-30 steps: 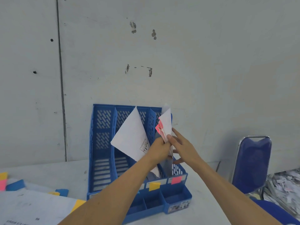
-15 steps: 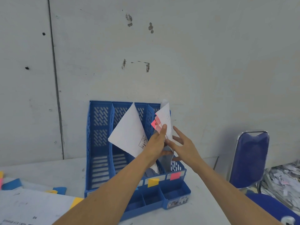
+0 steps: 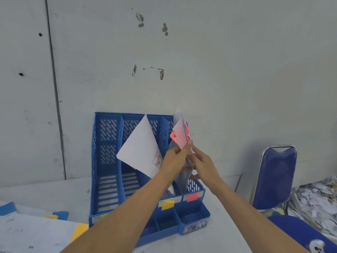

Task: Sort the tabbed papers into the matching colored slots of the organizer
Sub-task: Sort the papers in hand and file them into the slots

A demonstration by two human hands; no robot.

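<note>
Hands (image 3: 175, 159) (image 3: 204, 161) meet, raised over blue organizer (image 3: 107, 161), pinching pink-tabbed papers (image 3: 179, 134)

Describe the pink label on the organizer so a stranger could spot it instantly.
Find the blue organizer standing against the grey wall on the table. Along its low front ledge, under the upright slots, sit small coloured labels. The pink label marks the rightmost slot, just right of the yellow label, and is the only pink one there.

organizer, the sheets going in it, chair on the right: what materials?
Blue organizer: looks like moulded plastic, with slotted walls and a slight sheen. Sheets: thin white paper, flexing, printed; pink tabs are probably sticky notes. Chair: shiny tubular metal frame, blue padded back, likely vinyl or fabric.
</note>
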